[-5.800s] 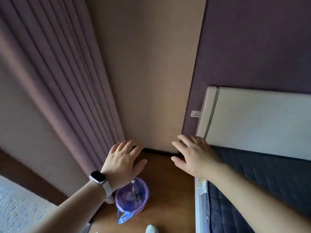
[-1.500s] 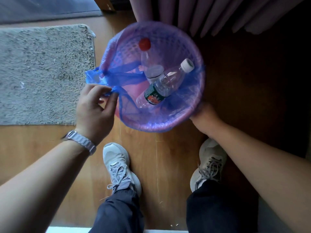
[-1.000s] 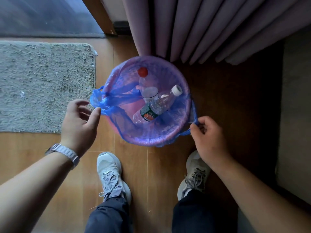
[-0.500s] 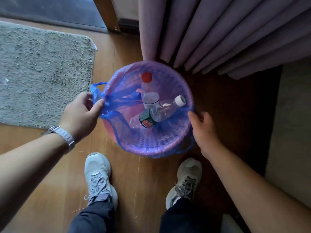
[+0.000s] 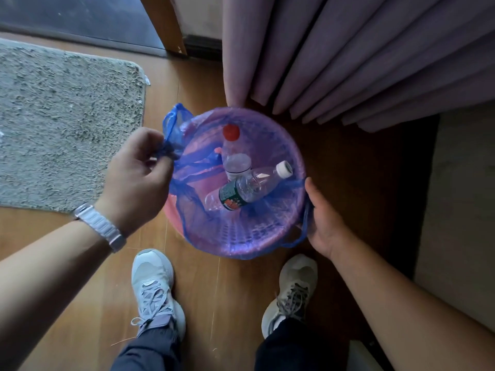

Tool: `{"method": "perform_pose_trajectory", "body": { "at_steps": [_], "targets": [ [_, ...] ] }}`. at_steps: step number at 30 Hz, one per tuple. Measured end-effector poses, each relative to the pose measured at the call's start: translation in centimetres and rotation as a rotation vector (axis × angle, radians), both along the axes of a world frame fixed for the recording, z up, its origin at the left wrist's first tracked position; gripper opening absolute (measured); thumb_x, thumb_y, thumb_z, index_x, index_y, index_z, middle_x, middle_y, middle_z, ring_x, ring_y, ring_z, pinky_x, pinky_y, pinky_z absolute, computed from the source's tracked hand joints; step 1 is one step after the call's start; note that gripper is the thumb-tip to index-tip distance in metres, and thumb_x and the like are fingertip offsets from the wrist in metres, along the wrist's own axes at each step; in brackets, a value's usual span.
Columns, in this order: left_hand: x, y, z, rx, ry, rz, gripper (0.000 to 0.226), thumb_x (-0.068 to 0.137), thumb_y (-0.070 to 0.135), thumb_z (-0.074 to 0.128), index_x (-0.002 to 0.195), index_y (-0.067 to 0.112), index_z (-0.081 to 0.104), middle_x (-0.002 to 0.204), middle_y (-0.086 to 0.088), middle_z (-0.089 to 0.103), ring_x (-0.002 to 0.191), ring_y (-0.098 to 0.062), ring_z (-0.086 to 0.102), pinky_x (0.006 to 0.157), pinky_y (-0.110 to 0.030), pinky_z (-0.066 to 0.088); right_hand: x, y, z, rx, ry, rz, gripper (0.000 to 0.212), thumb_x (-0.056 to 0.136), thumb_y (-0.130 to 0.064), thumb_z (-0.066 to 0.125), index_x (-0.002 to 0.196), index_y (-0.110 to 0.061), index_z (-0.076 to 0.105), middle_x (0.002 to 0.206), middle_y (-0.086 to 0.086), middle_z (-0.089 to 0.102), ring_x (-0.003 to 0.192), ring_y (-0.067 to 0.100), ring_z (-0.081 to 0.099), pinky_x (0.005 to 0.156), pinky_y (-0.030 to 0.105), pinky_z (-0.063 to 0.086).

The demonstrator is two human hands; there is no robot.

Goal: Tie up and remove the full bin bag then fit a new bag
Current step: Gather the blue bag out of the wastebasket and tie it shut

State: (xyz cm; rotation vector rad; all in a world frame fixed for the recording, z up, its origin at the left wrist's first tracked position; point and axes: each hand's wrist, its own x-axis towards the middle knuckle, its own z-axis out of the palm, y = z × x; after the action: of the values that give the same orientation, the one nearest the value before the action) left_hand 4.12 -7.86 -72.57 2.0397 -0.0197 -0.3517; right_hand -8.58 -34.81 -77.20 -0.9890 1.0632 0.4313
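A round pink mesh bin (image 5: 171, 218) stands on the wooden floor, lined with a thin blue bin bag (image 5: 235, 231). Inside lie two clear plastic bottles: one with a red cap (image 5: 233, 153) and one with a white cap (image 5: 251, 188). My left hand (image 5: 139, 178) is shut on the bag's left handle loop, pinched and lifted off the rim. My right hand (image 5: 324, 220) lies against the bin's right side, where the bag's right handle loop hangs; its fingers are hidden behind the rim.
Pleated mauve curtains (image 5: 334, 49) hang just behind the bin. A shaggy grey rug (image 5: 67, 116) lies to the left. My two grey trainers (image 5: 155, 287) stand right in front of the bin. A pale bed edge (image 5: 460, 210) runs along the right.
My left hand has closed on the bag's left handle and drawn it up from the rim. My right hand has slid lower along the bin's right side.
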Motion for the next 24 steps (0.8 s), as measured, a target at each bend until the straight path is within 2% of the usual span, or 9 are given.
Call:
{"method": "perform_pose_trajectory", "body": {
  "at_steps": [3, 5, 7, 9, 12, 16, 19, 21, 24],
  "targets": [
    [-0.9, -1.8, 0.9, -0.080, -0.001, -0.079, 0.011, 0.086, 0.026, 0.055, 0.085, 0.037, 0.051, 0.093, -0.015, 0.068, 0.088, -0.040, 0.064, 0.079, -0.050, 0.051, 0.4, -0.6, 0.0, -0.134, -0.019, -0.067, 0.023, 0.089, -0.037, 0.062, 0.098, -0.017, 0.068, 0.101, 0.009, 0.073, 0.093, 0.023, 0.070, 0.078, 0.037, 0.056],
    [-1.6, -2.8, 1.3, -0.081, -0.016, -0.150, 0.011, 0.086, 0.031, 0.055, 0.086, 0.041, 0.050, 0.090, -0.008, 0.068, 0.086, -0.033, 0.065, 0.078, -0.043, 0.052, 0.7, -0.7, 0.3, -0.192, -0.031, -0.101, 0.008, 0.091, -0.025, 0.064, 0.087, -0.019, 0.067, 0.092, 0.007, 0.074, 0.086, 0.023, 0.071, 0.070, 0.035, 0.056],
    [-2.5, -3.6, 1.4, -0.069, -0.059, -0.236, 0.010, 0.087, 0.029, 0.054, 0.088, 0.038, 0.050, 0.085, 0.010, 0.063, 0.079, -0.016, 0.061, 0.076, -0.026, 0.047, 1.0, -0.6, 0.4, -0.305, -0.034, -0.113, 0.010, 0.089, -0.019, 0.065, 0.081, -0.025, 0.068, 0.086, 0.001, 0.075, 0.082, 0.021, 0.072, 0.066, 0.031, 0.056],
    [-3.4, -4.1, 1.4, -0.060, -0.077, -0.299, 0.010, 0.089, 0.022, 0.056, 0.089, 0.030, 0.051, 0.083, 0.012, 0.058, 0.075, -0.010, 0.056, 0.075, -0.019, 0.044, 1.3, -0.4, 1.1, -0.479, -0.071, -0.057, 0.018, 0.089, -0.018, 0.066, 0.078, -0.032, 0.067, 0.081, -0.006, 0.074, 0.077, 0.013, 0.072, 0.060, 0.023, 0.055],
    [-4.6, -4.3, 1.6, -0.070, -0.055, -0.317, 0.016, 0.087, 0.013, 0.059, 0.088, 0.026, 0.052, 0.083, 0.009, 0.058, 0.075, -0.012, 0.058, 0.075, -0.021, 0.046, 1.4, 0.1, 2.2, -0.639, -0.215, 0.082, 0.020, 0.090, -0.017, 0.063, 0.079, -0.035, 0.064, 0.080, -0.006, 0.069, 0.075, 0.007, 0.067, 0.063, 0.020, 0.055],
    [-5.8, -4.3, 1.8, -0.212, 0.092, -0.243, 0.009, 0.087, 0.029, 0.059, 0.086, 0.032, 0.051, 0.086, -0.005, 0.067, 0.086, -0.023, 0.069, 0.077, -0.033, 0.051, 1.3, 0.9, 3.4, -0.712, -0.397, 0.263, 0.015, 0.091, -0.002, 0.057, 0.085, -0.016, 0.057, 0.078, 0.001, 0.057, 0.072, 0.011, 0.052, 0.068, 0.024, 0.046],
    [-5.7, -3.9, 1.5, -0.195, 0.087, -0.214, 0.012, 0.081, 0.034, 0.063, 0.086, 0.032, 0.052, 0.082, 0.008, 0.063, 0.076, -0.013, 0.062, 0.074, -0.030, 0.048, 0.6, 1.3, 3.8, -0.749, -0.433, 0.378, 0.013, 0.090, -0.002, 0.059, 0.087, -0.015, 0.057, 0.087, 0.006, 0.056, 0.077, 0.010, 0.054, 0.072, 0.019, 0.046],
    [-5.2, -3.6, 1.5, -0.181, 0.083, -0.171, 0.017, 0.077, 0.036, 0.067, 0.087, 0.033, 0.054, 0.086, 0.007, 0.065, 0.080, -0.012, 0.063, 0.075, -0.030, 0.049, 0.1, 1.3, 3.8, -0.812, -0.430, 0.413, 0.014, 0.089, -0.005, 0.061, 0.086, -0.019, 0.057, 0.090, -0.002, 0.053, 0.078, 0.002, 0.053, 0.072, 0.011, 0.044],
    [-3.6, -3.2, 1.2, -0.144, 0.051, -0.108, 0.021, 0.075, 0.038, 0.069, 0.088, 0.030, 0.056, 0.089, 0.002, 0.067, 0.084, -0.015, 0.065, 0.075, -0.033, 0.049, 0.2, 0.8, 3.2, -0.872, -0.380, 0.382, 0.014, 0.087, -0.006, 0.064, 0.083, -0.018, 0.058, 0.087, -0.007, 0.049, 0.075, 0.001, 0.052, 0.070, 0.009, 0.042]
  ]
}}
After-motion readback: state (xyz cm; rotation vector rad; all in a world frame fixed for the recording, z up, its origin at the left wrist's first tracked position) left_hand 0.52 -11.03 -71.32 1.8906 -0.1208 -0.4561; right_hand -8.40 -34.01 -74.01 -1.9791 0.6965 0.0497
